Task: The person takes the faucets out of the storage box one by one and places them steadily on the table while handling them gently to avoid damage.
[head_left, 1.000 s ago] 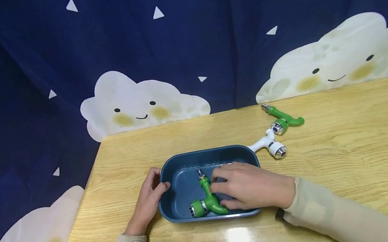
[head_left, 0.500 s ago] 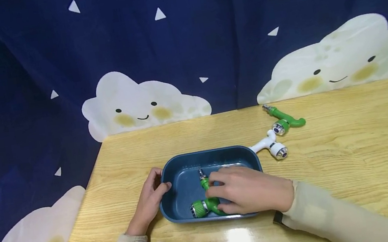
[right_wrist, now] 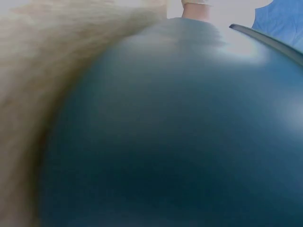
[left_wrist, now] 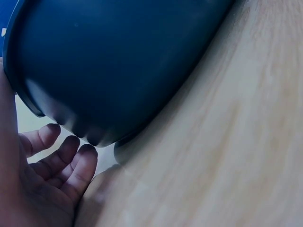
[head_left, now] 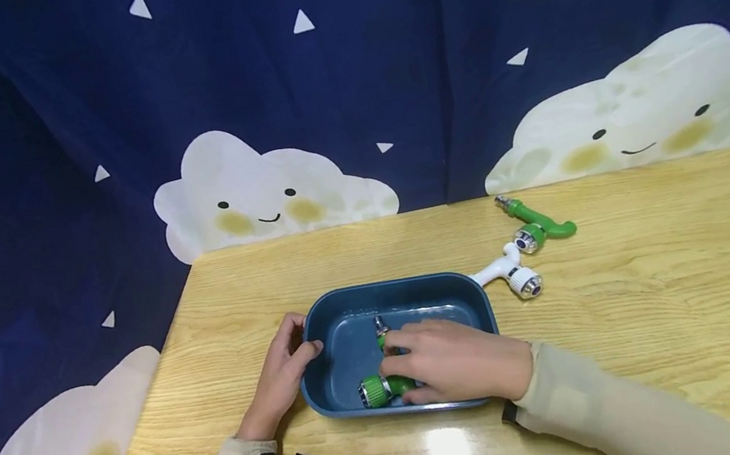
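A dark blue plastic basin (head_left: pixel 348 348) stands on the wooden table. My left hand (head_left: pixel 283 369) holds its left end, thumb over the rim. In the left wrist view, the fingertips of that hand (left_wrist: pixel 52 179) lie against the basin's outer wall (left_wrist: pixel 118 61). Inside the basin lies a green faucet (head_left: pixel 375 391) with a ribbed knob and a metal-tipped inlet. My right hand (head_left: pixel 452 360) reaches in from the right, its fingers curled round the faucet's body, which they mostly cover. Only the basin's outer wall (right_wrist: pixel 165 118) fills the right wrist view; the right hand's fingers are out of sight there.
Just right of the basin, a white faucet (head_left: pixel 500 270) lies on the table (head_left: pixel 663 277), near the basin's rim. Behind it is another green faucet (head_left: pixel 537 221). A dark blue curtain (head_left: pixel 343 81) with clouds hangs behind the table's back edge.
My right hand has moved left and down over the green faucet in the basin, and its fingers have closed in round the body. The left hand and basin have stayed in place.
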Tool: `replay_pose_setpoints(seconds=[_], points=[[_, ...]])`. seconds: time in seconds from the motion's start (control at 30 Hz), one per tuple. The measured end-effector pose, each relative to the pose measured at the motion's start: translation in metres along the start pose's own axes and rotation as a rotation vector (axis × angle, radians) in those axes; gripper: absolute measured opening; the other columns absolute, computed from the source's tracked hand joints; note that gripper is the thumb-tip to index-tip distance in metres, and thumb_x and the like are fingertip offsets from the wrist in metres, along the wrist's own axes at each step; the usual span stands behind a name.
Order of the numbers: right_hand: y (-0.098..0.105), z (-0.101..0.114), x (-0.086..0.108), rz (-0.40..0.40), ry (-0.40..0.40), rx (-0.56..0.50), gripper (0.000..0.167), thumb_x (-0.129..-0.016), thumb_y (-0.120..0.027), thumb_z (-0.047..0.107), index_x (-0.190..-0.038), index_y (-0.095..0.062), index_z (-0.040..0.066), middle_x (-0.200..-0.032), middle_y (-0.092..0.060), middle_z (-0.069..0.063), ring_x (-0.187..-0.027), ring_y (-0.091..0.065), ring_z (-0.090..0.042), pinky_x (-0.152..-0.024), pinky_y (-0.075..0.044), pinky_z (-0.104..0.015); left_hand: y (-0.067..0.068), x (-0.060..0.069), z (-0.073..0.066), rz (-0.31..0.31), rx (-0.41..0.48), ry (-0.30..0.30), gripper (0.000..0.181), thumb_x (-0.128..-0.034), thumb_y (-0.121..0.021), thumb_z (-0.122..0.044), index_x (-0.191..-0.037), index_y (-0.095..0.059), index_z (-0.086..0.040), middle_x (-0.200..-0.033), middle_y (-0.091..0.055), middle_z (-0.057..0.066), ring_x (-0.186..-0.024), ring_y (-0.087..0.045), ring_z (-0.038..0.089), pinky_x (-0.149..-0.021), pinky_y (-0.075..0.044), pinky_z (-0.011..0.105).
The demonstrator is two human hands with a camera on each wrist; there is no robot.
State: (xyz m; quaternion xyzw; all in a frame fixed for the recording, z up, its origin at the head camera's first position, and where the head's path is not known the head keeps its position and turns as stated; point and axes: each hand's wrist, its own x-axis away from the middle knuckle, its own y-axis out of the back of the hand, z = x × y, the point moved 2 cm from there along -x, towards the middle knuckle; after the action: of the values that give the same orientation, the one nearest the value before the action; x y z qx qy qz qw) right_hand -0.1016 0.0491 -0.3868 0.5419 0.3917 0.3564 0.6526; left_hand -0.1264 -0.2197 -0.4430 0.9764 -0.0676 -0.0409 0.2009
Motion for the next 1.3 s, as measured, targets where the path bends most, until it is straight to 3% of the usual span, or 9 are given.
replay_pose_setpoints(seconds=[0.17,0.33,0.67,0.9,1.3], points=[[-0.0044,0.0014,-0.0012,-0.001,-0.025,0.005,0.044,-0.094,-0.07,0.049,-0.128,-0.067,0.021,-0.124,-0.063,0.002,-0.1,-0.062,-0.012,-0.09,-0.056,-0.035,0.0007,0.0006,-0.0008,0.002,0.007,-0.003,0.021,-0.0927,-0.056,-0.008,-0.112,-0.052,-0.002,-0.11,-0.057,0.015,-0.103,-0.054,0.018,-0.09,-0.045,0.024],[-0.0061,0.0018,-0.0006,-0.017,-0.043,0.008,0.042,-0.093,-0.071,0.051,-0.119,-0.071,0.018,-0.122,-0.061,0.001,-0.095,-0.06,-0.01,-0.089,-0.056,-0.033,0.0006,0.0004,-0.0013,0.005,0.003,0.005,0.021,-0.0929,-0.056,-0.008,-0.113,-0.053,-0.003,-0.111,-0.059,0.015,-0.104,-0.055,0.018,-0.091,-0.045,0.023],[-0.0082,0.0009,0.0006,-0.017,-0.066,-0.015,0.039,-0.093,-0.071,0.052,-0.113,-0.072,0.019,-0.115,-0.062,0.0,-0.088,-0.058,-0.008,-0.077,-0.056,-0.028,0.0007,0.0001,-0.0008,0.009,0.006,0.007,0.021,-0.0927,-0.056,-0.008,-0.113,-0.053,-0.003,-0.111,-0.059,0.017,-0.101,-0.056,0.018,-0.089,-0.046,0.024],[-0.0106,-0.0004,0.0007,0.006,-0.09,-0.031,0.039,-0.093,-0.069,0.054,-0.115,-0.071,0.022,-0.1,-0.059,0.004,-0.077,-0.048,-0.005,-0.068,-0.049,-0.024,0.0006,0.0008,-0.0002,0.005,0.005,0.011,0.021,-0.0929,-0.056,-0.009,-0.113,-0.053,-0.003,-0.111,-0.059,0.016,-0.103,-0.055,0.02,-0.09,-0.046,0.025],[-0.0102,-0.0002,0.0019,0.026,-0.101,-0.015,0.04,-0.093,-0.071,0.051,-0.121,-0.068,0.022,-0.099,-0.058,0.002,-0.08,-0.053,-0.007,-0.073,-0.054,-0.029,0.0003,0.0004,-0.0007,0.013,0.013,0.014,0.021,-0.0932,-0.055,-0.009,-0.113,-0.053,-0.003,-0.112,-0.059,0.017,-0.104,-0.055,0.02,-0.09,-0.046,0.024]])
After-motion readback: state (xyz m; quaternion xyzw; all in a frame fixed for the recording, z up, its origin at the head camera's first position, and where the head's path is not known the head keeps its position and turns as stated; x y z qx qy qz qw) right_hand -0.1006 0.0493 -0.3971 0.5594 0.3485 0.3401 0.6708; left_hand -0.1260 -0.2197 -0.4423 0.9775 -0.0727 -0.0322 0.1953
